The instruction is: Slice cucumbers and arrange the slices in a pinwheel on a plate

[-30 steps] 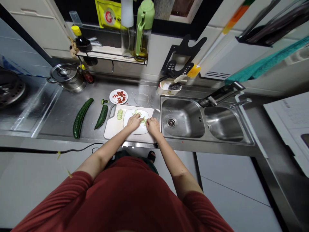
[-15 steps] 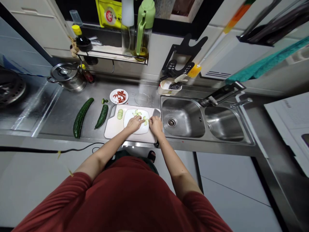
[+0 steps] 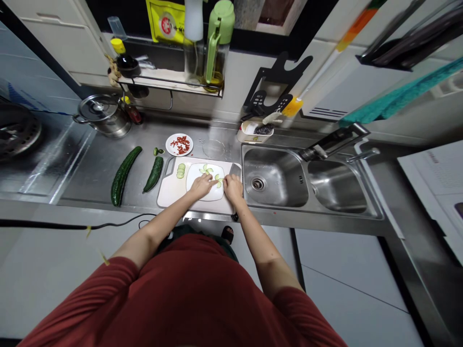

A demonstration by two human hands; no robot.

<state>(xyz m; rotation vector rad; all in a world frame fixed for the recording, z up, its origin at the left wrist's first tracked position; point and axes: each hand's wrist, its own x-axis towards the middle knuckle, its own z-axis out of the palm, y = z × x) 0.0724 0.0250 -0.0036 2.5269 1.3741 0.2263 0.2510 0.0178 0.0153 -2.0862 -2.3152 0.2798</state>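
A white square plate (image 3: 194,173) rests on the cutting board (image 3: 170,195). Thin cucumber slices (image 3: 219,181) are fanned out on its right side, and more slices (image 3: 206,169) lie toward its far edge. My left hand (image 3: 201,186) is over the plate, fingers outstretched, one tip touching the right-hand slices. At the plate's right rim, my right hand (image 3: 233,187) has its fingertips pinched together beside these slices; what is between them is too small to make out. A knife (image 3: 236,169) lies along the board's right edge, partly under my right hand. Overlapping cucumber rounds (image 3: 180,170) sit on the board's left.
Left of the board lie a cut cucumber (image 3: 153,174) and a whole cucumber (image 3: 125,176). A small plate of chopped red pieces (image 3: 180,144) stands behind the board. To the right is a double sink (image 3: 275,176); a lidded pot (image 3: 103,115) stands at the back left.
The view has shifted very slightly. Both hands stay almost where they were, over the plate and at its right rim.
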